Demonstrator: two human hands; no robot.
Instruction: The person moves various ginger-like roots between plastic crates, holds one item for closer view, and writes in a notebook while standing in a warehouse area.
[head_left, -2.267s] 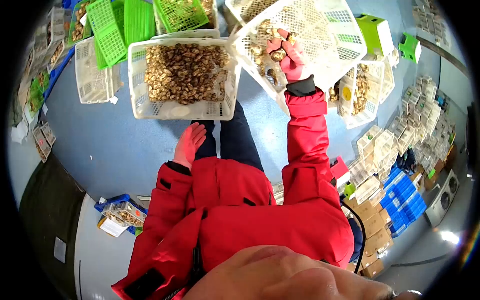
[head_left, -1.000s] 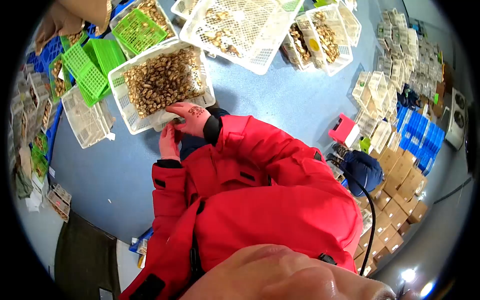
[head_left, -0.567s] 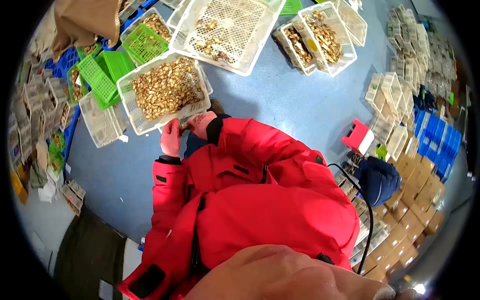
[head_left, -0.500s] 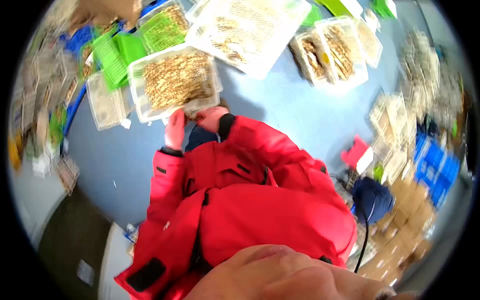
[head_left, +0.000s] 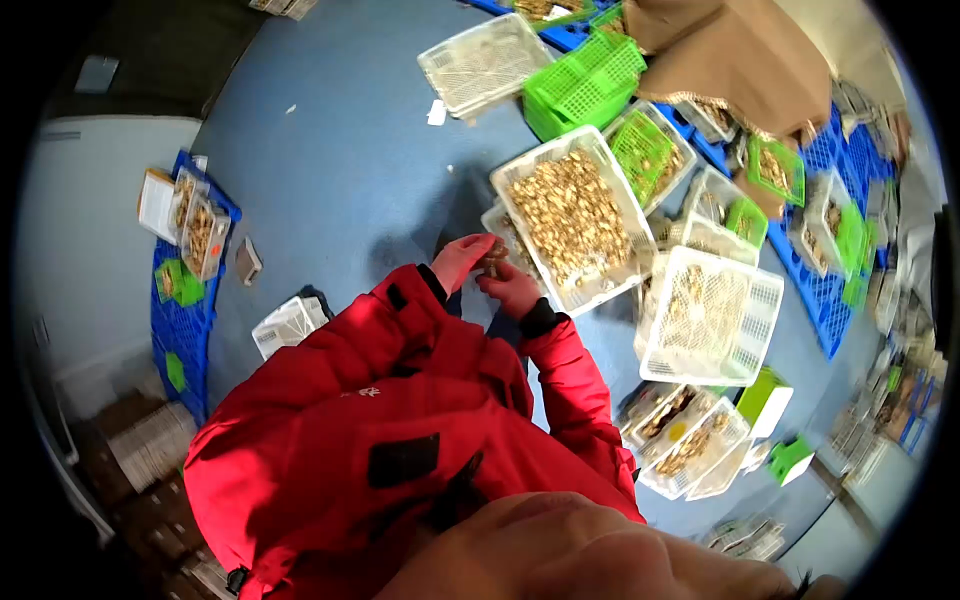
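My left hand [head_left: 463, 260] and my right hand [head_left: 512, 288] meet just beside the white crate [head_left: 632, 262] of brown mushroom-like pieces [head_left: 568, 215]. Between the fingers of both hands is a small brown piece [head_left: 492, 256], partly hidden by them. The left fingers are closed on its upper side, while the right fingers curl around its lower side. Under the edge of the full crate, near the hands, part of another white crate [head_left: 495, 220] shows.
A larger white crate [head_left: 655, 362] with scattered pieces stands at the right, above smaller filled crates [head_left: 690, 490]. Green baskets [head_left: 575, 90], an upturned pale crate [head_left: 480, 65] and blue pallets [head_left: 815, 290] lie farther out. A brown cloth [head_left: 740, 60] covers crates at the top right.
The view has swung round strongly, so crates now appear to the right. My right hand left the larger crate and came together with my left hand, which closed from its earlier open pose.
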